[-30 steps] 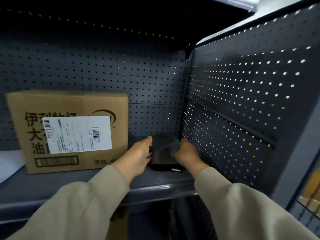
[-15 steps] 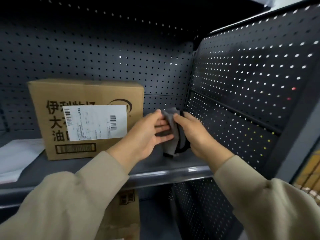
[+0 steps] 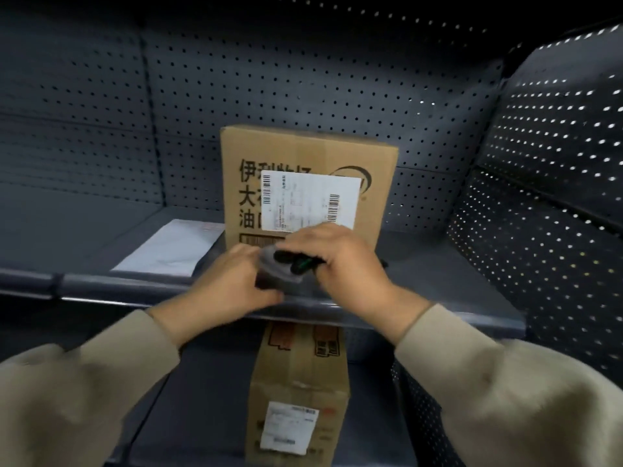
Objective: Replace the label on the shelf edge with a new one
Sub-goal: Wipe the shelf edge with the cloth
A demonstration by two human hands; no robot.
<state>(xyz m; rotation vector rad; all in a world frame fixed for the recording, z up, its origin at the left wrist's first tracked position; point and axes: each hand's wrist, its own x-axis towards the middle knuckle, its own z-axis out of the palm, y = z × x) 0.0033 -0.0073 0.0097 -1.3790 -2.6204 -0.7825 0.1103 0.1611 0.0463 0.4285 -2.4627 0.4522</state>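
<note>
Probably light and limp, that small grey pouch (image 3: 278,272) — soft enough to crumple, so best pinched by its edges, one side steadied while the other draws out the dark, green-marked piece (image 3: 305,262), too blurred to name. Held between both hands just above the near shelf edge (image 3: 421,311), in front of the cardboard box (image 3: 306,187): left hand (image 3: 232,284) closed round the pouch, right hand (image 3: 344,261) pinching the dark piece. No label on the edge discernible.

A cardboard box (image 3: 303,183) stands beside a white sheet (image 3: 172,246); another carton (image 3: 298,396) sits below.
</note>
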